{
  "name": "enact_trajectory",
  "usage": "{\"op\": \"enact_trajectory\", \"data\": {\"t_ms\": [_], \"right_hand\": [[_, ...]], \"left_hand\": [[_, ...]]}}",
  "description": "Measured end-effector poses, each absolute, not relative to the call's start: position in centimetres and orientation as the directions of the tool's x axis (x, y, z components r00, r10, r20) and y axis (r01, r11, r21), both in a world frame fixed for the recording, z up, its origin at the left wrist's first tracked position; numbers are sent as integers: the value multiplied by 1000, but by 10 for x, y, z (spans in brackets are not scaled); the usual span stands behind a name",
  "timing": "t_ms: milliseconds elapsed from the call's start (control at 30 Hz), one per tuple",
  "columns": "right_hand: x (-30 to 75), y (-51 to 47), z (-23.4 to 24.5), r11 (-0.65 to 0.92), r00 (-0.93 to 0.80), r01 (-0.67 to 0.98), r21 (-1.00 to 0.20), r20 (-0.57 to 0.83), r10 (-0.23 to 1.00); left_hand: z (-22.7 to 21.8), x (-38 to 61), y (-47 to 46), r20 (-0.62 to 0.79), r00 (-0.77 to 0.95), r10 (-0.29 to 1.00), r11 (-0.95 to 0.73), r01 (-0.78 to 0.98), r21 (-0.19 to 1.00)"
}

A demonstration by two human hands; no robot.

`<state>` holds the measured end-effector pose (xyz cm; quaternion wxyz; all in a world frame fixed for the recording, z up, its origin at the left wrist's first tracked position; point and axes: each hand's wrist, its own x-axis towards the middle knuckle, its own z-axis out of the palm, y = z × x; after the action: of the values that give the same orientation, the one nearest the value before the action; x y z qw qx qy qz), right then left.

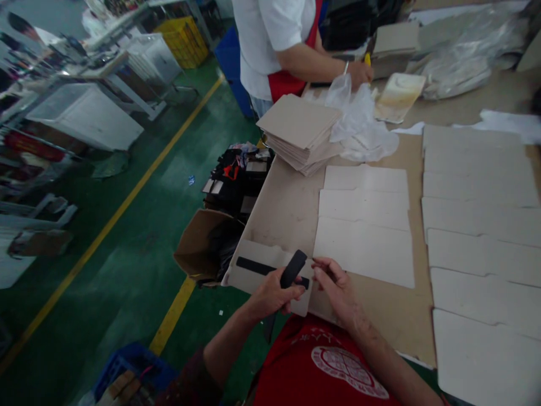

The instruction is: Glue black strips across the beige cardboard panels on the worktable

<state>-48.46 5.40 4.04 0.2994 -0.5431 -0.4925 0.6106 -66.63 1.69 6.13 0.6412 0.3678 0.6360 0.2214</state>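
A worker's left hand (273, 294) grips a black band (293, 269) over a pale board (266, 254) at the corner of the tabletop (274, 217), where a flat black strip (256, 266) runs lengthwise left to right beneath it, the left hand nearer; the right hand (338, 290) sits just beyond the strip's right end, fingertips drawn together, any hold unclear

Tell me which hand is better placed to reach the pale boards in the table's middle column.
Probably the right hand: it is closer to those pale boards, while the left hand is farther off and grips a black strip. Whether the right pinches anything is too small to tell.
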Motion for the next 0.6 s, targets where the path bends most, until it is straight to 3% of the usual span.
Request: {"op": "enact_trajectory", "data": {"t_ms": [67,133,267,400,600], "right_hand": [[-482,60,46,-412,-212,65,-909,-416,885],[-478,63,48,-414,-219,85,-907,-422,880],[-470,63,42,-122,-271,279,-953,-200,942],[-468,57,39,166,-308,418,-893,33,951],[-466,47,41,376,-302,545,-749,243,922]], "left_hand": [[61,-659,16,-634,102,766,592,271,759],[59,-656,15,-614,92,784,551,352,757],[52,-649,16,-585,56,809,485,499,719],[50,-641,20,-535,12,845,419,607,675],[50,-638,17,-568,29,823,422,637,645]]}}
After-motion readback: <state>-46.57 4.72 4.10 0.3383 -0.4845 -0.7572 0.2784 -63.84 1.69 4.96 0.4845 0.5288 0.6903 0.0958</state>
